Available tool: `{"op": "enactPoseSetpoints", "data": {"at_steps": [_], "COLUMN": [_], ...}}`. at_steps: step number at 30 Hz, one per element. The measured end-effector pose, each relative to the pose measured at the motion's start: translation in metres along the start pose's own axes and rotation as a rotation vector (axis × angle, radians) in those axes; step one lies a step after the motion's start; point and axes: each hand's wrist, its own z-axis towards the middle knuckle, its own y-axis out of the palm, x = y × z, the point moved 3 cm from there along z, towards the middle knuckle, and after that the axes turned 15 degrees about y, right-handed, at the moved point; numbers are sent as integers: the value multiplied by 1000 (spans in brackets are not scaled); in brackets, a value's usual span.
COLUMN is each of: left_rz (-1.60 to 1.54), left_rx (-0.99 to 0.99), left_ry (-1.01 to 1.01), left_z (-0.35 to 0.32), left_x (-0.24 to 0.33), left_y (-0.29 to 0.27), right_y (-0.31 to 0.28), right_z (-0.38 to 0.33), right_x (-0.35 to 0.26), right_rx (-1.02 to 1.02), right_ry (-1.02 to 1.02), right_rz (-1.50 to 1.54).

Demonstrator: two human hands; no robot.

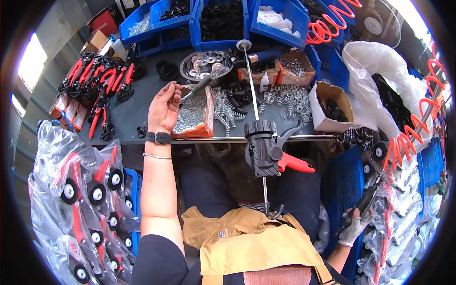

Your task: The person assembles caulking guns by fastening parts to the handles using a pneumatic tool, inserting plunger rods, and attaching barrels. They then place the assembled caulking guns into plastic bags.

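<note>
My left hand (166, 107) is raised over the bench edge, beside an open box of small metal parts (192, 114). Its fingertips are pinched together; what they hold, if anything, is too small to name. Just past them lies a screwdriver with a green handle (203, 84). At the lower right, my gloved right hand (356, 225) is wrapped round a dark air tool (366, 200). Between my hands, a black clamp-like body with a red lever (263, 154) sits on a long metal rod (253, 92), which has a round disc at its far end and a hook over my lap.
Several red-handled black assemblies (99, 76) lie at the left. Bagged parts with wheels (85, 204) stand below them. Springs (287, 102), a bowl of washers (206, 64) and a white carton (332, 107) are on the bench, before blue bins (221, 23). A red coiled hose (403, 147) hangs right.
</note>
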Motion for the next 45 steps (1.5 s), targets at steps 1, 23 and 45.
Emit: {"op": "enactPoseSetpoints", "data": {"at_steps": [1, 23, 45], "left_rz": [-18, -521, -27], "left_rx": [-41, -116, 3], "left_ry": [-16, -670, -533], "left_z": [-3, -258, -186], "left_x": [2, -72, -77], "left_y": [3, 131, 43], "right_y": [-5, 226, 304], "right_z": [5, -85, -88], "right_x": [0, -179, -165], "right_rx": [-8, -980, -956], "right_ry": [-4, -408, -551], "right_rz": [-3, 737, 532]}}
